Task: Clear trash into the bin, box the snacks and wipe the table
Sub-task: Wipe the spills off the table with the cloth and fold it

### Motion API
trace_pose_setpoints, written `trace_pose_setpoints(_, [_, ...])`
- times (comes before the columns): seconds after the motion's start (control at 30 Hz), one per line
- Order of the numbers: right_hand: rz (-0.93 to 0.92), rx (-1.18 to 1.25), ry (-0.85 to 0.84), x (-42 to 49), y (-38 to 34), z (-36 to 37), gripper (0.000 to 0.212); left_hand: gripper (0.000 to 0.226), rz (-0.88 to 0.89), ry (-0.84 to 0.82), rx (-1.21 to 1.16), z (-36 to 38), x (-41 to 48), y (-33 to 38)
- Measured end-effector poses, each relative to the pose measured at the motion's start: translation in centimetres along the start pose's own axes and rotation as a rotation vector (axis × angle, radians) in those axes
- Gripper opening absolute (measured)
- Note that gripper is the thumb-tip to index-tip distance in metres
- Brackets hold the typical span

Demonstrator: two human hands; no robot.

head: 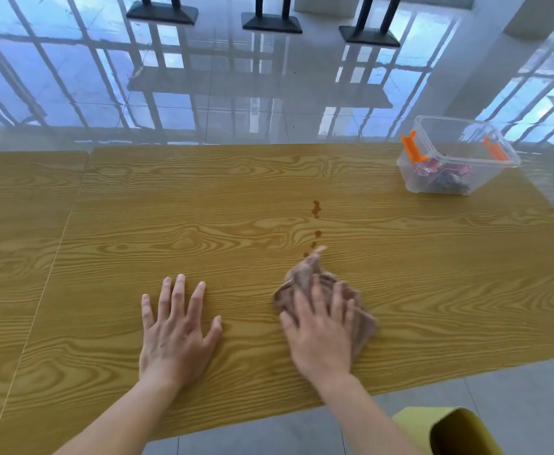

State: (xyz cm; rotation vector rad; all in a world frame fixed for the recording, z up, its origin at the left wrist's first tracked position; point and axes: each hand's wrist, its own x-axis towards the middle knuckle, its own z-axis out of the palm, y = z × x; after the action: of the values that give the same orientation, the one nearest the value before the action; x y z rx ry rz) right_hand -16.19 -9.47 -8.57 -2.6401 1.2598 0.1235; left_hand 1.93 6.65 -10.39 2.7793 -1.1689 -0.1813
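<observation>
While 1 left hand [177, 330] lies splayed, 1 right hand's [321, 336] fingers [318, 293] press 1 cloth [305, 274].

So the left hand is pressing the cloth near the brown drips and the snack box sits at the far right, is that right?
Not quite: the head view shows the right hand on the cloth; the left hand lies flat on the bare table.

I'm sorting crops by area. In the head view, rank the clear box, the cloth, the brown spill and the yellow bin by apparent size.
1. clear box
2. yellow bin, cut off by the frame, so unsure against the cloth
3. cloth, partly under the right hand
4. brown spill
</observation>
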Motion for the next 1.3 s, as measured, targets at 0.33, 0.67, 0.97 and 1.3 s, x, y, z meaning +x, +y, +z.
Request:
trace_pose_setpoints(0.33, [0.115,-0.046,0.008,2.3,4.0,-0.7,0.06,0.079,-0.004,-0.02,-0.003,0.3,0.1,0.0])
trace_pose_setpoints(0.67, [-0.235,-0.164,0.038,0.9,6.9,-0.3,0.056,0.066,0.03,-0.069,0.037,0.6,5.8,3.2])
trace_pose_setpoints(0.97, [-0.376,-0.075,-0.011,0.9,1.3,0.2,0.056,0.067,0.01,-0.039,0.0,0.2,5.7,3.4])
trace_pose_setpoints(1.3, [0.123,-0.001,-0.025,9.7,5.5,-2.6,0.06,0.064,-0.008,-0.019,-0.026,0.2,5.6,3.5])
